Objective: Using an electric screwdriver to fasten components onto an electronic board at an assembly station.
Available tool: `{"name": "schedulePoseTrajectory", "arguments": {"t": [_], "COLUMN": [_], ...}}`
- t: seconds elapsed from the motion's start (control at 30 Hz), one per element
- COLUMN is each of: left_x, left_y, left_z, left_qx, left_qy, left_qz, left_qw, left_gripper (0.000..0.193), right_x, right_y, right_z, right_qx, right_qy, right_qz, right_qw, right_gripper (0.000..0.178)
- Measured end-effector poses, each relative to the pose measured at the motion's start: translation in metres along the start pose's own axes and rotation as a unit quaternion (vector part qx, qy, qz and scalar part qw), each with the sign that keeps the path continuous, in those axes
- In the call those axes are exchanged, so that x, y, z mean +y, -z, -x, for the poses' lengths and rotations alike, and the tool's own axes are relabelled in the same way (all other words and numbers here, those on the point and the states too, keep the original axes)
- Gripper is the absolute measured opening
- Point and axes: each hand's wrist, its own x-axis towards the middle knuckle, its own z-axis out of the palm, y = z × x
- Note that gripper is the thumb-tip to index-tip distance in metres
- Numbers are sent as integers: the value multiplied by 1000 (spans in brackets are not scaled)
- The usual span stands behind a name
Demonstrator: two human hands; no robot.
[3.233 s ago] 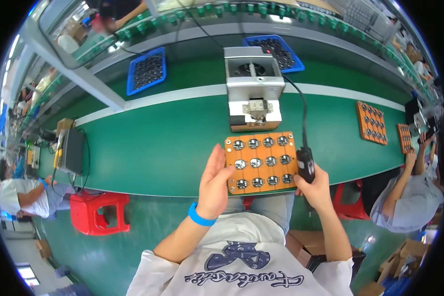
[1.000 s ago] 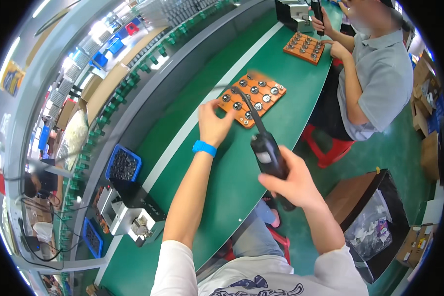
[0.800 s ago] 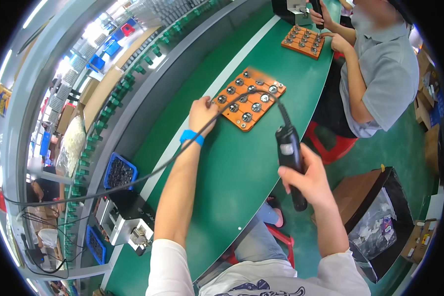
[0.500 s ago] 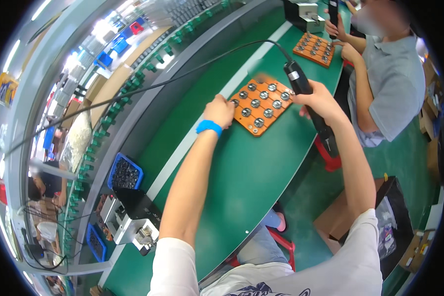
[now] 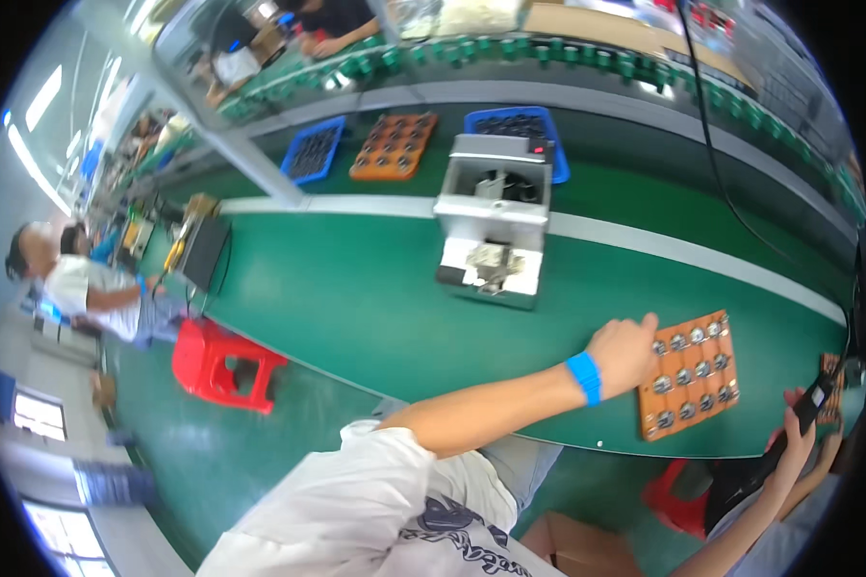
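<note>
Your L hand: fingers curled at L edge of orange tray, R of frame ctr; firm grip or mere touch, can't tell. Your R hand, lower R of frame: wrapped round blk handheld tool. Tray: w/ round metallic pcs, on grn table. Silver machine: upper ctr.

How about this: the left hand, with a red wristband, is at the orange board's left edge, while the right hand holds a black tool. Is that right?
Not quite: the head view shows a blue wristband, not a red one. The rest stands: the left hand is at the orange board's left edge, and the right hand holds a black tool.
</note>
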Motion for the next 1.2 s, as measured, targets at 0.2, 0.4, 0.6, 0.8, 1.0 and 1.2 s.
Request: {"name": "schedulePoseTrajectory", "arguments": {"t": [0.2,0.4,0.6,0.8,1.0,1.2], "left_x": [-62,-110,-154,-168,-161,-161], "left_y": [87,137,178,182,193,195], "left_z": [131,178,162,148,168,163], "left_qx": [43,100,92,108,106,132], "left_qy": [74,77,34,33,88,54], "left_qz": [-24,-64,-47,-4,96,85], "left_qw": [996,990,994,994,986,986], "left_gripper": [29,24,21,22,32,37], "right_x": [-81,-161,-213,-230,-215,-223], "right_y": [-94,-222,-326,-411,-444,-462], "right_z": [50,103,124,129,124,132], "right_qx": [-15,-255,-314,-249,-258,-247], "right_qy": [-99,-35,70,149,174,169], "right_qz": [-232,-431,-525,-391,-383,-346], "right_qw": [967,865,788,874,870,889], "right_gripper": [46,79,85,110,111,110]}}
